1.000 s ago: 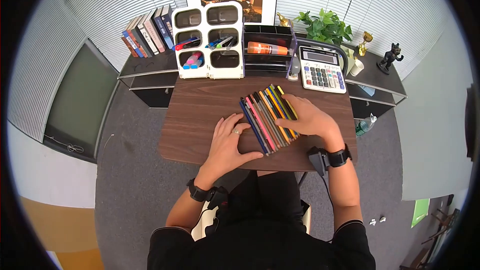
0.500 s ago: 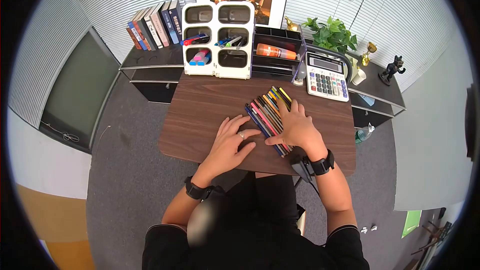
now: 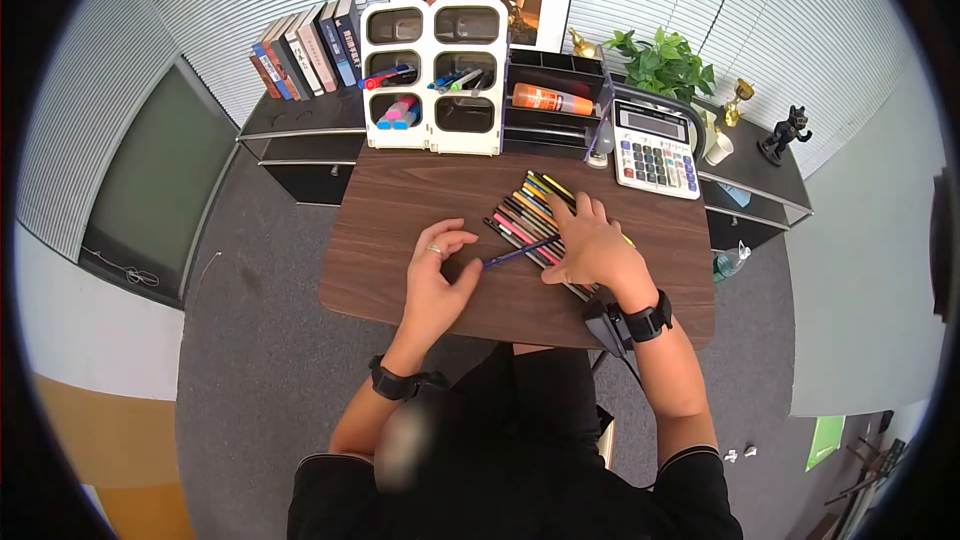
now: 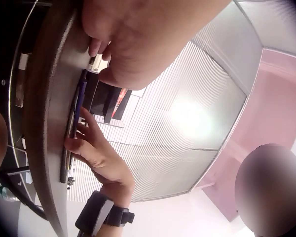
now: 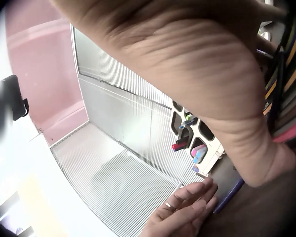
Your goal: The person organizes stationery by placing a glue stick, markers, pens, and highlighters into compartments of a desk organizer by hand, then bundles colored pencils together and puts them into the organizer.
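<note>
A row of colored pencils (image 3: 520, 223) lies slanted on the brown desk, partly hidden by my right hand (image 3: 597, 250). That hand rests over them with fingers spread and its thumb low on the near side. One blue pencil (image 3: 507, 257) lies crosswise over the row, its left end sticking out toward my left hand (image 3: 436, 275). The left hand is beside that end, fingers loosely bent and thumb apart, with nothing held. In the right wrist view the blue pencil (image 5: 229, 196) runs from below the right thumb to near the left fingertips.
At the desk's back stand a white compartment holder (image 3: 432, 77) with pens and markers, a dark shelf rack (image 3: 545, 130) with an orange tube (image 3: 552, 98), and a calculator (image 3: 655, 155). Books (image 3: 308, 52) and a plant (image 3: 660, 67) stand on the cabinet behind.
The right hand has moved left over the pencils and stayed there. The blue pencil has swung from the row's left edge to lie across it. The left hand has drawn slightly left.
</note>
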A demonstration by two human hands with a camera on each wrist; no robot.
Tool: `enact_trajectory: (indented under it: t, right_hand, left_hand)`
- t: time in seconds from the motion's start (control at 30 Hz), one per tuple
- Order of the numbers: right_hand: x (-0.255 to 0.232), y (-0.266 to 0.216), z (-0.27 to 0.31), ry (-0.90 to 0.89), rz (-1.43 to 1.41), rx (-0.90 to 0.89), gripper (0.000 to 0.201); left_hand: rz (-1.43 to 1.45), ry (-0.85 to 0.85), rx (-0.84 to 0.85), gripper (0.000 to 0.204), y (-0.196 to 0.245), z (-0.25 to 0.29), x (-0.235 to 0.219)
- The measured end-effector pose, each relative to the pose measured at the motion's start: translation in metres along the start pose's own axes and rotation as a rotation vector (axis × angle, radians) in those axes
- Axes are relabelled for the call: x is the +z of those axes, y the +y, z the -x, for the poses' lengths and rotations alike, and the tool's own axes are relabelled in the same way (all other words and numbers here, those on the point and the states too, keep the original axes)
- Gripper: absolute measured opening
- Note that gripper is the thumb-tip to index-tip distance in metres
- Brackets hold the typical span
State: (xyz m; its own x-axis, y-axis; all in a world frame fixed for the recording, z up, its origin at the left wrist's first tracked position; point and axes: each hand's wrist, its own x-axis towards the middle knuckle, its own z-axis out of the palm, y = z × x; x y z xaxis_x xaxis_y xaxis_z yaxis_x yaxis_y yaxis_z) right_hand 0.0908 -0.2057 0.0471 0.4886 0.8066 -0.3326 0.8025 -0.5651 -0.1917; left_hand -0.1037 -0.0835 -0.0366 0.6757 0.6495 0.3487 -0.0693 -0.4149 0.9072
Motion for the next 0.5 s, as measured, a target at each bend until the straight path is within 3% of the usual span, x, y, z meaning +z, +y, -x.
enact_trajectory:
  t: [0.1,0.4,0.5]
  right_hand:
    - [-0.003,0.003,0.002,-0.001,-0.039,-0.019,0.108]
    - [0.009,0.011,0.005,0.103,-0.111,-0.069,0.072]
    - [0.012,0.01,0.005,0.113,-0.073,-0.068,0.067]
  left_hand:
    - [-0.28,-0.059,0.145,0.036,0.019,0.001,0.001]
    - [-0.308,0.035,0.046,0.024,-0.003,-0.008,0.011]
    - [-0.245,0.105,0.001,0.024,0.009,-0.015,0.016]
